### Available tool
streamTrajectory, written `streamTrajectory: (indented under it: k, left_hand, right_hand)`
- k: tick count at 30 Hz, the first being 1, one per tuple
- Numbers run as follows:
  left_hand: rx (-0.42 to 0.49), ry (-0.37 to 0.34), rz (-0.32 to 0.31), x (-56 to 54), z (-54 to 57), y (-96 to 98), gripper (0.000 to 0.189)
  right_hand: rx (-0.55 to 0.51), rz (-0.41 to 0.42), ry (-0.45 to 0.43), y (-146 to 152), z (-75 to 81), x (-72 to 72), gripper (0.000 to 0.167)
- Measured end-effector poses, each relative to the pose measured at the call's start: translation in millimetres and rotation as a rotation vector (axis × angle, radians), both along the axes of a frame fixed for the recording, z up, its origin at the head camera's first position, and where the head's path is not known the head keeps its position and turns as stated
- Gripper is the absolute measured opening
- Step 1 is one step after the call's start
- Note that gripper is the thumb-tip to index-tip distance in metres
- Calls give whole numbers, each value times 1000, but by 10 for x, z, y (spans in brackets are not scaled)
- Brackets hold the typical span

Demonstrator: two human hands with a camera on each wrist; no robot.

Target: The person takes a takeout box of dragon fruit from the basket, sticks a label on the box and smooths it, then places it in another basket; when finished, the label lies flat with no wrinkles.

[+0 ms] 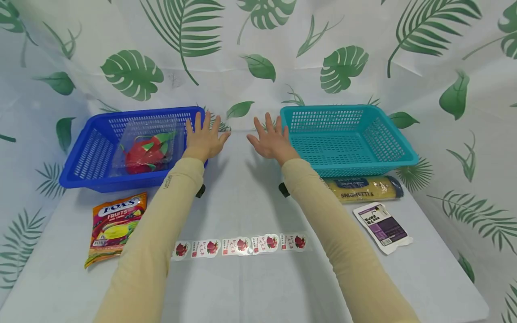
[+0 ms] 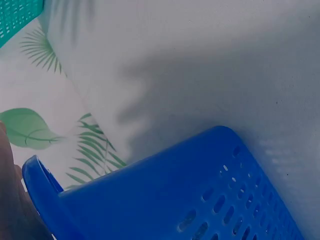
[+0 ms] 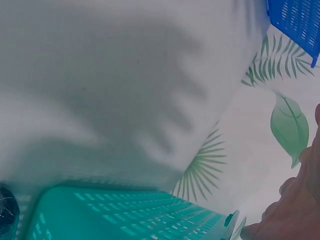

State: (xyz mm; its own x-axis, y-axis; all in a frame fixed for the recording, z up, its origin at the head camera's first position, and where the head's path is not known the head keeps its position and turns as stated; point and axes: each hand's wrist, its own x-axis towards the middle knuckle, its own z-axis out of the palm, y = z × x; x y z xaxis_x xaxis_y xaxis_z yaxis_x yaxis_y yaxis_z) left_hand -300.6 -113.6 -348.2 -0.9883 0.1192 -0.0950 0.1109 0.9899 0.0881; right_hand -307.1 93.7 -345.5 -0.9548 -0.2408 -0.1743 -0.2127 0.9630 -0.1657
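Both hands are stretched forward over the white table, fingers spread and straight, holding nothing. My left hand hovers by the right end of the blue basket, which holds a red dragon fruit in a clear plastic box. My right hand hovers just left of the teal basket. In the left wrist view the blue basket fills the lower part; in the right wrist view the teal basket lies at the bottom, with fingers at the right edge.
A Fox's candy bag lies front left. A strip of dragon fruit stickers lies between my forearms. A spaghetti packet and a purple-and-white pouch lie front right. A leaf-print cloth walls the back and sides.
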Motion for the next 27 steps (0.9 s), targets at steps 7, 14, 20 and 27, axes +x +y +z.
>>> streamTrajectory:
  k: [7, 14, 20, 27]
  left_hand:
    - [86, -32, -23, -37, 56, -115, 70]
    - [208, 8, -22, -79, 195, -249, 69]
    - [258, 3, -33, -70, 242, -317, 69]
    - [289, -42, -66, -56, 244, -411, 66]
  right_hand:
    - [-58, -45, 33, -110, 7, 15, 68]
    - [-453, 115, 14, -446, -62, 183, 53]
    - [-697, 156, -58, -780, -194, 360, 47]
    - [-829, 125, -153, -945, -307, 428, 51]
